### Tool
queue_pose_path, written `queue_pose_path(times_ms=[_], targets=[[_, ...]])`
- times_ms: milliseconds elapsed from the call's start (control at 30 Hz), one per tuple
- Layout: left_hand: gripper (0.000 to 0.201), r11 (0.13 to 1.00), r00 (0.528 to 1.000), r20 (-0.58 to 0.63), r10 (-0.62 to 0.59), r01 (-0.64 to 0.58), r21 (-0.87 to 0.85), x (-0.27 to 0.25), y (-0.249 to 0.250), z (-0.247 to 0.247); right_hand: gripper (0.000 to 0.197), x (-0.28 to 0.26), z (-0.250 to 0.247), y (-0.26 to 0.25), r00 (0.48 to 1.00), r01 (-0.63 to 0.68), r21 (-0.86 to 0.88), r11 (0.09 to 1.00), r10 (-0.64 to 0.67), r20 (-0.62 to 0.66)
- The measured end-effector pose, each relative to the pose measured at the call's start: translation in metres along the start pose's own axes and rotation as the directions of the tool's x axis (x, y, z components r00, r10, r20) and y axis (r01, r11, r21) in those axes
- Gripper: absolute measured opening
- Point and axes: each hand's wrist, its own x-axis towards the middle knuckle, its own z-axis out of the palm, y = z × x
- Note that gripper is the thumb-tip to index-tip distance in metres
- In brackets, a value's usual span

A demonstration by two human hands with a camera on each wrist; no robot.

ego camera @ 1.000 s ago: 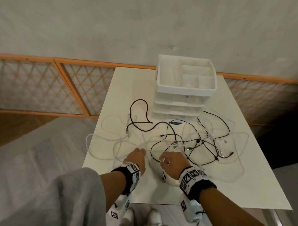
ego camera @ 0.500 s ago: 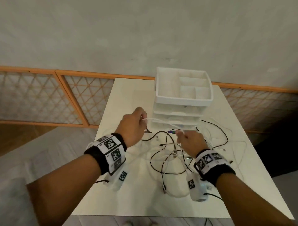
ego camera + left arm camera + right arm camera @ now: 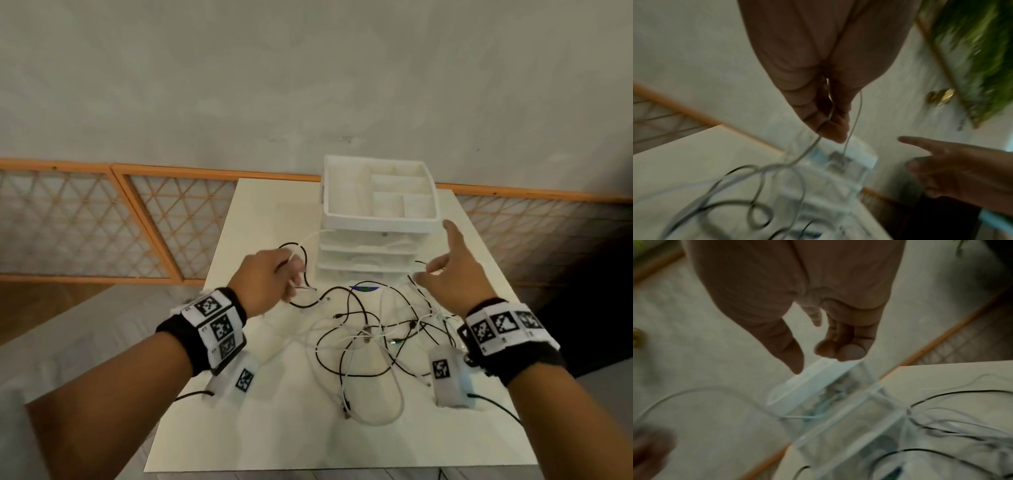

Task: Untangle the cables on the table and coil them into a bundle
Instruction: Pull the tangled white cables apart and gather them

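Observation:
A tangle of black and white cables (image 3: 373, 329) lies across the middle of the white table (image 3: 274, 428). My left hand (image 3: 289, 272) is raised above the table's left part and grips a thin white cable (image 3: 310, 238), which arcs toward the drawers. The left wrist view shows that cable (image 3: 855, 116) running through the curled fingers of the left hand (image 3: 830, 120) and hanging in loops. My right hand (image 3: 445, 270) hovers at the right of the drawers, index finger straight, other fingers loosely curled. In the right wrist view nothing lies in the right hand (image 3: 818, 353).
A white drawer organiser (image 3: 376, 219) with an open compartment tray on top stands at the back of the table, just beyond both hands. An orange lattice railing (image 3: 164, 222) and a grey wall lie behind. A green plant (image 3: 972, 48) shows in the left wrist view.
Both hands rose from the near part of the table, lifting a white cable stretched between them. Since then they have spread apart and the right hand's index finger has straightened.

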Motion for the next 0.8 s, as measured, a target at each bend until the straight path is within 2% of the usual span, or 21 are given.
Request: queue_pose_path(times_ms=[67,100,133,200,233,300,400,567,633,733,800], targets=[[0.022,0.989,0.986,0.088,0.145,-0.141,-0.047,0.002,0.038,0.003,0.096,-0.014,0.009,-0.027,0.979,0.201,0.088,0.976,-0.202,0.011],[0.022,0.977,0.969,0.126,0.212,-0.207,-0.054,0.002,0.055,0.005,0.084,-0.019,0.013,-0.040,0.956,0.290,0.108,0.951,-0.294,0.016],[0.022,0.961,0.949,0.152,0.275,-0.268,-0.064,0.002,0.070,0.008,0.063,-0.022,0.016,-0.053,0.932,0.360,0.099,0.928,-0.363,0.007],[0.021,0.932,0.920,0.162,0.358,-0.341,-0.123,0.000,0.087,0.010,0.014,-0.020,0.013,-0.069,0.919,0.389,0.062,0.919,-0.382,-0.095],[0.020,0.927,0.918,0.151,0.367,-0.347,-0.144,0.000,0.087,0.010,0.019,-0.014,0.009,-0.070,0.923,0.369,0.085,0.926,-0.354,-0.151],[0.018,0.946,0.938,0.134,0.320,-0.309,-0.098,0.003,0.073,0.010,0.033,-0.002,-0.005,-0.065,0.943,0.293,0.177,0.940,-0.252,-0.219],[0.019,0.980,0.974,0.154,0.169,-0.182,0.079,0.007,0.027,0.017,0.030,0.008,-0.025,-0.059,0.947,0.243,0.343,0.907,-0.145,-0.287],[0.029,0.973,0.971,0.238,0.008,-0.062,0.223,0.002,-0.048,0.039,0.030,0.018,-0.041,-0.054,0.929,0.203,0.547,0.812,0.018,-0.371],[0.029,0.970,0.975,0.215,-0.057,0.003,0.244,0.001,-0.066,0.042,0.023,0.020,-0.043,-0.051,0.924,0.220,0.595,0.773,0.030,-0.380],[0.024,0.960,0.971,0.163,-0.176,0.133,0.244,-0.001,-0.083,0.041,0.016,0.026,-0.048,-0.048,0.887,0.340,0.613,0.713,-0.026,-0.461],[0.023,0.965,0.948,0.206,-0.241,0.211,0.159,-0.004,-0.086,0.040,0.014,0.034,-0.057,-0.047,0.866,0.400,0.642,0.654,-0.040,-0.498]])
